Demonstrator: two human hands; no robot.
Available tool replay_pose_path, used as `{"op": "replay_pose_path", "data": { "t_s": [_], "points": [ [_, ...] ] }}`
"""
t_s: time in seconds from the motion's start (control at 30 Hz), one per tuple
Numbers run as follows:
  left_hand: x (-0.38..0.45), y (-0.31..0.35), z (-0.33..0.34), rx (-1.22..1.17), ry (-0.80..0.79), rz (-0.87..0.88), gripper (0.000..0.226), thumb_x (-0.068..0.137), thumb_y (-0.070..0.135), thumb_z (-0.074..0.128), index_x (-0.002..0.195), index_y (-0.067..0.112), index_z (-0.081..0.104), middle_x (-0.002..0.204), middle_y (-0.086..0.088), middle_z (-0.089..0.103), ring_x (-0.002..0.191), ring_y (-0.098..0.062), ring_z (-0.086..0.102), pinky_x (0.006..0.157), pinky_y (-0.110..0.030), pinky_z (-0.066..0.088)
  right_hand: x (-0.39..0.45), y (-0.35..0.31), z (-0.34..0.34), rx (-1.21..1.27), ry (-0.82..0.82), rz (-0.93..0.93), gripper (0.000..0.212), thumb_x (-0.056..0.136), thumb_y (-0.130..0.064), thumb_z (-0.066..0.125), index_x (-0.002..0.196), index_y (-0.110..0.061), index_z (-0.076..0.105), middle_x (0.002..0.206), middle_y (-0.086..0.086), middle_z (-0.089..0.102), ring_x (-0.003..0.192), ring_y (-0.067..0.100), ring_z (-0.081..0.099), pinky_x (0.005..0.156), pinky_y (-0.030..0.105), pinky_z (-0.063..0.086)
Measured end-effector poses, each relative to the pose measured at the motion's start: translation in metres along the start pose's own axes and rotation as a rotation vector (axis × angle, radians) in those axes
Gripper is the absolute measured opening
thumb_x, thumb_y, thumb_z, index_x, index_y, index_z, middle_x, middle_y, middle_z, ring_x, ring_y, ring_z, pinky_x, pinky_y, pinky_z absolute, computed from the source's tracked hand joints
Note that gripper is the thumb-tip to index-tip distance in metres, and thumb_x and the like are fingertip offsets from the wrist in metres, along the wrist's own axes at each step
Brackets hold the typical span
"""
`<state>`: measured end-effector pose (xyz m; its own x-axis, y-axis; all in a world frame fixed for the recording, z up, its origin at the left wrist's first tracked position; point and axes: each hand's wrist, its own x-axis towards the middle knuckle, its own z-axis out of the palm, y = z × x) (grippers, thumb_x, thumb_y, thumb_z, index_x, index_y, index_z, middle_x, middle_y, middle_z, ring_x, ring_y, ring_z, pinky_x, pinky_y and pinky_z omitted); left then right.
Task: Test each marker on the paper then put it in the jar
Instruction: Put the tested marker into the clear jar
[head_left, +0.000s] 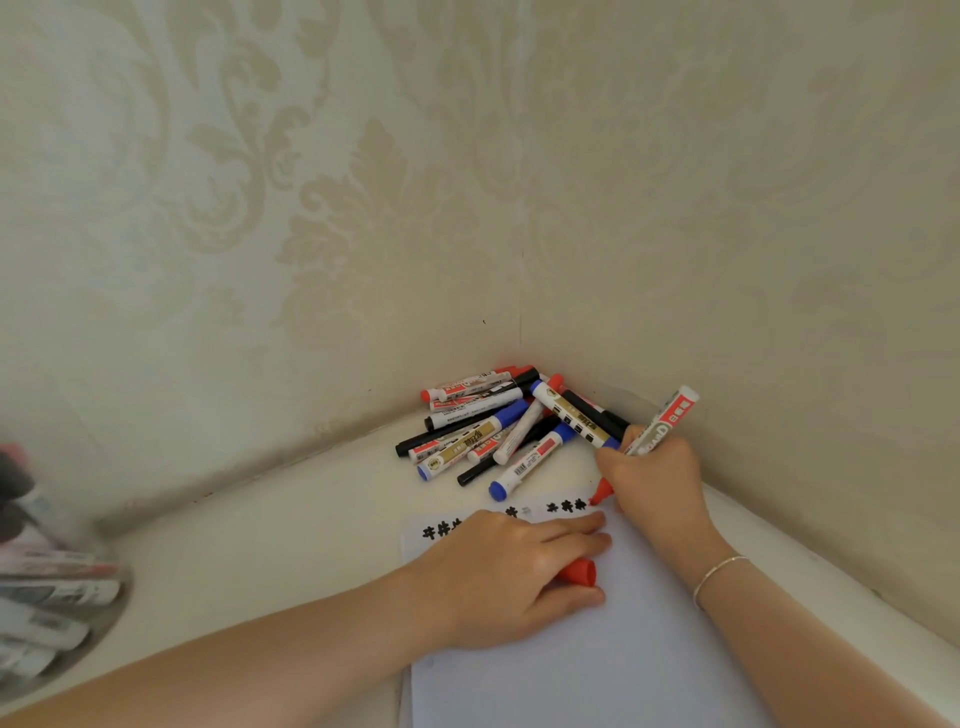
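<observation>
On the paper (597, 649), right hand (654, 478) grips light, stiff red marker (660, 423) mid-barrel, tip down; left hand (514, 577) presses flat, red cap (577, 573) tucked beneath.

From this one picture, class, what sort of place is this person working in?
Probably a room in a home, not a workshop: damask-patterned wallpaper meets in a corner, and a white ledge or tabletop below holds a pile of markers and paper.

An uncapped red marker (655, 427) stands tilted, tip on the white paper (597, 639) beside black marks. More markers (498, 431) lie piled in the corner. Blurred jar (47, 571) at left holds several.
</observation>
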<state>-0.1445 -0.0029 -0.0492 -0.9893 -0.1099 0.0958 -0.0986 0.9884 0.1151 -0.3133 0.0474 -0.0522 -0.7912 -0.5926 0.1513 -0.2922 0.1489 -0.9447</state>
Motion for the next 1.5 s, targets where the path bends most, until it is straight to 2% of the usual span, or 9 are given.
{"op": "replay_pose_path", "data": {
  "t_s": [0.1, 0.43, 0.57, 0.67, 0.73, 0.83, 1.07, 1.3, 1.5],
  "points": [
    [0.0, -0.001, 0.001, -0.009, 0.001, 0.001, 0.054, 0.097, 0.056, 0.029, 0.143, 0.029, 0.038, 0.155, 0.017, 0.024, 0.117, -0.016, 0.058, 0.083, -0.033, 0.05, 0.001, 0.0, -0.001, 0.009, 0.007, 0.013, 0.04, 0.075, 0.002, 0.059, 0.052, -0.014, 0.03, 0.048, 0.002, 0.032, 0.051, 0.018, 0.027, 0.051, 0.027, 0.026],
    [0.0, -0.003, 0.005, 0.017, 0.027, 0.009, 0.054, 0.097, 0.057, 0.028, 0.142, 0.03, 0.039, 0.154, 0.017, 0.026, 0.116, -0.016, 0.059, 0.081, -0.032, 0.048, -0.002, -0.003, 0.0, -0.042, -0.016, 0.028, 0.037, 0.08, 0.002, 0.057, 0.056, -0.012, 0.033, 0.053, 0.004, 0.034, 0.051, 0.017, 0.027, 0.048, 0.026, 0.025],
    [0.0, -0.005, 0.006, -0.064, 0.037, -0.041, 0.047, 0.097, 0.055, 0.033, 0.138, 0.033, 0.043, 0.15, 0.022, 0.033, 0.121, -0.008, 0.052, 0.09, -0.028, 0.045, -0.002, -0.004, -0.001, 0.011, -0.028, 0.036, 0.035, 0.079, 0.003, 0.056, 0.056, -0.011, 0.033, 0.052, 0.005, 0.035, 0.05, 0.017, 0.029, 0.048, 0.025, 0.025],
    [-0.003, -0.009, 0.005, -0.417, 0.201, -0.205, 0.028, 0.096, 0.054, 0.039, 0.11, 0.034, 0.054, 0.11, 0.011, 0.063, 0.091, -0.002, 0.057, 0.081, -0.029, 0.048, -0.003, -0.011, -0.007, 0.232, -0.008, 0.08, 0.027, 0.078, 0.004, 0.055, 0.059, -0.007, 0.04, 0.045, 0.012, 0.049, 0.034, 0.015, 0.035, 0.04, 0.019, 0.028],
    [-0.003, -0.011, 0.001, -0.581, 0.318, -0.341, 0.022, 0.092, 0.056, 0.04, 0.09, 0.035, 0.048, 0.08, 0.005, 0.057, 0.068, -0.001, 0.049, 0.065, -0.025, 0.044, -0.003, -0.022, -0.01, 0.414, -0.034, 0.081, 0.029, 0.081, 0.003, 0.057, 0.059, -0.009, 0.041, 0.044, 0.014, 0.055, 0.027, 0.014, 0.031, 0.036, 0.017, 0.026],
    [0.001, -0.011, 0.0, -0.686, 0.363, -0.411, 0.026, 0.091, 0.052, 0.043, 0.078, 0.03, 0.044, 0.064, 0.01, 0.043, 0.054, 0.0, 0.039, 0.055, -0.017, 0.034, -0.008, -0.04, -0.008, 0.619, -0.181, 0.054, 0.034, 0.083, -0.006, 0.066, 0.06, -0.012, 0.041, 0.049, 0.014, 0.051, 0.03, 0.015, 0.03, 0.037, 0.019, 0.024],
    [0.005, -0.017, 0.004, -0.725, 0.365, -0.433, 0.033, 0.093, 0.042, 0.053, 0.07, 0.023, 0.04, 0.058, 0.012, 0.035, 0.052, -0.004, 0.032, 0.053, -0.02, 0.029, -0.019, -0.049, 0.003, 0.547, -0.337, 0.042, 0.035, 0.082, -0.012, 0.071, 0.06, -0.009, 0.043, 0.066, 0.021, 0.047, 0.031, 0.017, 0.032, 0.035, 0.02, 0.026],
    [0.005, -0.017, 0.004, -0.693, 0.307, -0.389, 0.026, 0.094, 0.044, 0.053, 0.092, 0.019, 0.057, 0.057, 0.014, 0.038, 0.053, -0.003, 0.036, 0.054, -0.021, 0.03, -0.026, -0.043, 0.013, 0.352, -0.347, 0.011, 0.028, 0.08, -0.01, 0.073, 0.064, -0.005, 0.051, 0.044, 0.006, 0.048, 0.031, 0.013, 0.038, 0.035, 0.019, 0.03],
    [0.003, -0.016, 0.005, -0.664, 0.319, -0.362, 0.016, 0.093, 0.041, 0.043, 0.097, 0.03, 0.052, 0.088, -0.001, 0.062, 0.074, -0.013, 0.055, 0.075, -0.047, 0.047, -0.022, -0.052, 0.003, 0.43, -0.568, 0.197, 0.041, 0.087, -0.035, 0.064, 0.073, 0.004, 0.065, 0.059, 0.015, 0.061, 0.046, 0.024, 0.051, 0.045, 0.027, 0.043]
  ]
}}
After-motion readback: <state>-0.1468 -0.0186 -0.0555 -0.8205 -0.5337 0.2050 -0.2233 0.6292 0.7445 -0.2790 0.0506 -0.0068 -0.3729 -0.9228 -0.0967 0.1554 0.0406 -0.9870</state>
